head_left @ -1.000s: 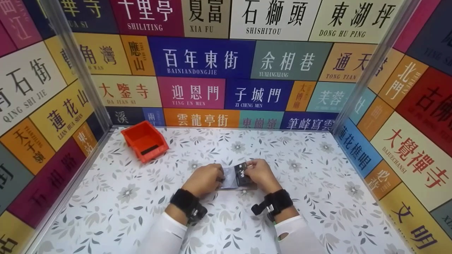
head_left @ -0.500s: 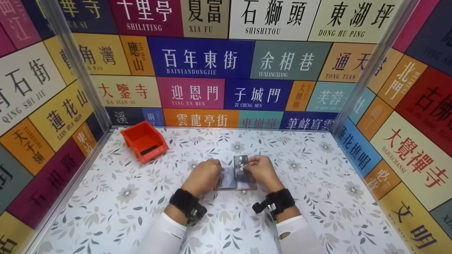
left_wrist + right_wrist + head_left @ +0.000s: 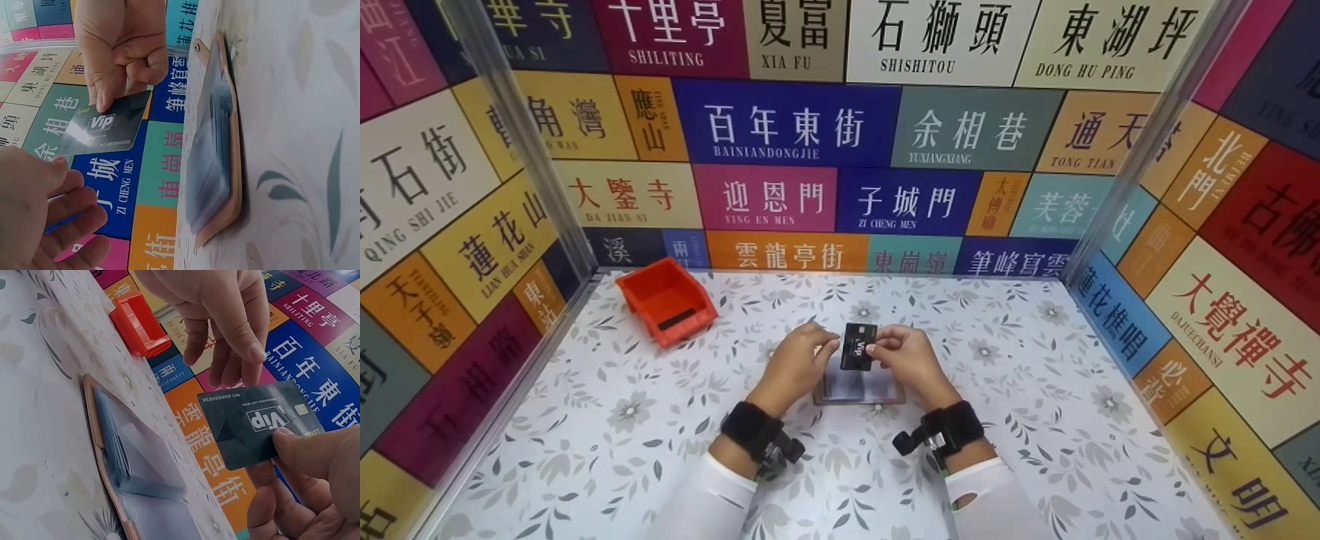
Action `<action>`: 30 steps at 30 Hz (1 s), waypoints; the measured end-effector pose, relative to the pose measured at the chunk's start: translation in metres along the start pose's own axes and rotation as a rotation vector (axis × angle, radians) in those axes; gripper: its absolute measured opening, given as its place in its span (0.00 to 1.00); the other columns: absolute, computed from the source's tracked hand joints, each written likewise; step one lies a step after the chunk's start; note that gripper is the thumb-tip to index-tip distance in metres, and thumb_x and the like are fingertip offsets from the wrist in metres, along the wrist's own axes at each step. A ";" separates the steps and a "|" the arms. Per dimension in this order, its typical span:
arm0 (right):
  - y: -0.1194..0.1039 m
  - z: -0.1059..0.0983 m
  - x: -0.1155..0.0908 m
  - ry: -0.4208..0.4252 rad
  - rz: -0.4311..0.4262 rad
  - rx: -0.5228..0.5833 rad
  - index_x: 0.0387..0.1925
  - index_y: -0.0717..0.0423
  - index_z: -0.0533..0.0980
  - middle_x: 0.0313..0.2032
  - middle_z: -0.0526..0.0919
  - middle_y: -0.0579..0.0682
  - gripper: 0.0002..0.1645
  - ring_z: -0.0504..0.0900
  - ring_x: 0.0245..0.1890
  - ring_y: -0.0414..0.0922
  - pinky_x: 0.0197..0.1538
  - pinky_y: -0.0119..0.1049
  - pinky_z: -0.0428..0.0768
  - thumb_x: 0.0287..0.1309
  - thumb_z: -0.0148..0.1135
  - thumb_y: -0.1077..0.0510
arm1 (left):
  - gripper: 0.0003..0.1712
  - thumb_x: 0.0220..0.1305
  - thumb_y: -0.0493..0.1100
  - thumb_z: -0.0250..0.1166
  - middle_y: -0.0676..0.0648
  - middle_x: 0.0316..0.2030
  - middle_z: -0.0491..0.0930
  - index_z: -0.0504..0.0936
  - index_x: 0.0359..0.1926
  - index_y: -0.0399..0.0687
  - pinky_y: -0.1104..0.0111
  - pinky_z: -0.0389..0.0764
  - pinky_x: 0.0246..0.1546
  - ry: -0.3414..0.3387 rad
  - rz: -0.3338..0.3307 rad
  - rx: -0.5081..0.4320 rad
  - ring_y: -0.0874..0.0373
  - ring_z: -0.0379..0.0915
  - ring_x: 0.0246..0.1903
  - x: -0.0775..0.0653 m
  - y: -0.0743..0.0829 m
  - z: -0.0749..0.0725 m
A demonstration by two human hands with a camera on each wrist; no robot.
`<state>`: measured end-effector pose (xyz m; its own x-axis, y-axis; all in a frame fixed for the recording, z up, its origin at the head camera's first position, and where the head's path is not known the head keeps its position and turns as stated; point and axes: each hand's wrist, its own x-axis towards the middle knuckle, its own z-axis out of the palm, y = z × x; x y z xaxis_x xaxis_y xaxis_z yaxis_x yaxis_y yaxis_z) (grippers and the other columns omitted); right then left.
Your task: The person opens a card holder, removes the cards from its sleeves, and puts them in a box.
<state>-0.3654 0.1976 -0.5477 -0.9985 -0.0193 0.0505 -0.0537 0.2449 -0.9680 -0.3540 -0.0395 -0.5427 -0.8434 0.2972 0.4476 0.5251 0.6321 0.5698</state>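
My right hand (image 3: 905, 355) pinches a black VIP card (image 3: 858, 346) by its right end and holds it above the table. In the right wrist view the thumb (image 3: 315, 450) lies on the card (image 3: 261, 421). My left hand (image 3: 800, 363) hovers at the card's left edge with loosely extended fingers (image 3: 247, 337) and holds nothing; I cannot tell if the tips touch the card. A tan card holder (image 3: 859, 391) with clear sleeves lies open and flat on the table under both hands, also seen as the card holder (image 3: 216, 146) below the card (image 3: 104, 128) in the left wrist view.
An orange plastic bin (image 3: 667, 300) stands at the back left of the floral-patterned table (image 3: 1035, 390), with a dark strip inside it. Walls covered in colourful signs close in the table on the left, back and right.
The right hand has drawn the black card out of the holder and raised it away from the table. The left hand has come off the holder and moved up to the card's left edge.
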 end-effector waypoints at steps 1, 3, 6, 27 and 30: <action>0.000 0.001 0.000 -0.006 -0.009 0.023 0.43 0.63 0.88 0.34 0.95 0.47 0.07 0.89 0.33 0.40 0.38 0.33 0.86 0.65 0.78 0.68 | 0.13 0.83 0.44 0.68 0.45 0.47 0.92 0.95 0.54 0.43 0.52 0.90 0.57 0.002 -0.024 -0.065 0.48 0.89 0.51 0.001 0.001 0.000; -0.001 0.003 -0.001 -0.018 -0.025 0.059 0.43 0.63 0.88 0.34 0.95 0.47 0.07 0.89 0.33 0.40 0.39 0.33 0.86 0.64 0.78 0.68 | 0.12 0.81 0.42 0.70 0.44 0.47 0.93 0.95 0.55 0.42 0.53 0.90 0.56 0.004 -0.079 -0.202 0.49 0.90 0.51 0.002 0.002 -0.001; 0.000 0.005 -0.001 -0.024 -0.038 0.073 0.40 0.61 0.87 0.33 0.94 0.44 0.07 0.89 0.33 0.39 0.40 0.32 0.86 0.63 0.78 0.69 | 0.10 0.78 0.41 0.73 0.44 0.46 0.95 0.95 0.53 0.42 0.54 0.90 0.55 0.003 -0.142 -0.338 0.50 0.89 0.49 0.004 0.003 -0.002; -0.003 0.007 -0.004 -0.077 -0.106 -0.009 0.41 0.64 0.89 0.36 0.96 0.53 0.05 0.93 0.34 0.42 0.38 0.31 0.87 0.66 0.78 0.66 | 0.07 0.74 0.38 0.75 0.43 0.41 0.95 0.95 0.47 0.41 0.57 0.88 0.53 0.026 -0.197 -0.373 0.54 0.87 0.42 0.006 0.005 -0.002; 0.001 0.004 -0.003 -0.093 -0.109 -0.105 0.46 0.63 0.91 0.39 0.97 0.55 0.08 0.95 0.38 0.44 0.41 0.32 0.88 0.70 0.77 0.62 | 0.06 0.73 0.39 0.75 0.44 0.40 0.95 0.95 0.47 0.42 0.60 0.87 0.49 0.073 -0.191 -0.342 0.53 0.88 0.42 0.006 0.004 -0.006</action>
<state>-0.3620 0.1939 -0.5498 -0.9821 -0.1400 0.1263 -0.1671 0.3364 -0.9268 -0.3567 -0.0399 -0.5334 -0.9257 0.1379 0.3521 0.3775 0.3930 0.8385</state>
